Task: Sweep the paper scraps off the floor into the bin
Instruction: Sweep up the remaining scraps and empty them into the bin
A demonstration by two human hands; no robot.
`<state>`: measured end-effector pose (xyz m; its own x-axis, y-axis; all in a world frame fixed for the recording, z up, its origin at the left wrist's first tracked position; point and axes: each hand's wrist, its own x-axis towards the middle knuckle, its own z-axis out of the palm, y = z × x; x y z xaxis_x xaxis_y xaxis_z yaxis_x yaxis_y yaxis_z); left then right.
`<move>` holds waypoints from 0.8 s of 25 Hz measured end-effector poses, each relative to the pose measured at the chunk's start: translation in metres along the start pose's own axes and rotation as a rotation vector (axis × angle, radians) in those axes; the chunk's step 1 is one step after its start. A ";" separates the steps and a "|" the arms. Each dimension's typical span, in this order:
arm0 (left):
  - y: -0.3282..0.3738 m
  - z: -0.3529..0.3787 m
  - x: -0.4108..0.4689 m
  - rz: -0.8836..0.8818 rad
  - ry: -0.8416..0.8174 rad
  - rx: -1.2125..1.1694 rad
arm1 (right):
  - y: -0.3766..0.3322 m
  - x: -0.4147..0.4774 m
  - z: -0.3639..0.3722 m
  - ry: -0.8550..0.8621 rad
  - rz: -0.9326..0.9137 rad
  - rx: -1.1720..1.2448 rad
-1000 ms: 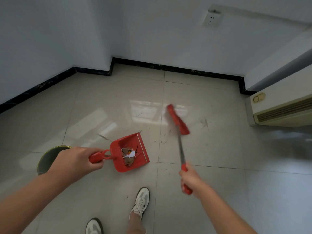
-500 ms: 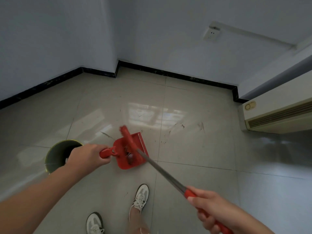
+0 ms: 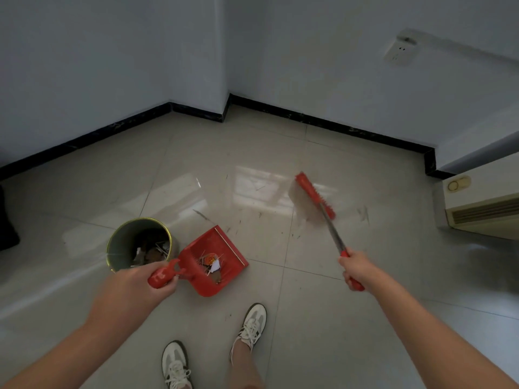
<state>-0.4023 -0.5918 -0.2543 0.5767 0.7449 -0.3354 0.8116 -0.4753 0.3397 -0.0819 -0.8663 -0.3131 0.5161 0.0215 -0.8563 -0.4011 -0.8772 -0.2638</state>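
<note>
My left hand (image 3: 132,287) grips the handle of a red dustpan (image 3: 224,254), held just right of the bin. Paper scraps (image 3: 211,265), orange, white and brown, lie in the pan near its back. The round metal bin (image 3: 120,248) stands on the tiles at left, with scraps inside it. My right hand (image 3: 355,269) holds the red grip of a small broom (image 3: 317,197), whose red head with pale bristles is lifted up and away to the right of the pan.
Beige floor tiles with dark scuff marks (image 3: 363,213) run to a black skirting board (image 3: 309,116). A cream air-conditioner unit (image 3: 483,206) stands at right. A dark object (image 3: 7,226) sits at the left edge. My white shoes (image 3: 250,327) are below the pan.
The broom head has swung from inside the dustpan out to the right. The dustpan has come closer to the bin, which now shows fully.
</note>
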 end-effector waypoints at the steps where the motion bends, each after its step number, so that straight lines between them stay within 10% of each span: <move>1: -0.003 0.004 -0.003 0.002 0.010 0.020 | 0.003 0.014 0.009 -0.042 0.009 -0.017; 12: -0.029 0.026 -0.014 0.066 -0.011 0.055 | 0.055 -0.152 0.132 -0.370 -0.133 -0.550; 20: -0.051 0.004 -0.041 -0.026 -0.050 -0.030 | 0.043 -0.241 0.029 -0.303 -0.128 -0.327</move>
<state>-0.4669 -0.5997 -0.2617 0.5597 0.7325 -0.3876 0.8238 -0.4409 0.3563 -0.2461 -0.8950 -0.1308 0.2822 0.2356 -0.9300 -0.0634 -0.9627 -0.2631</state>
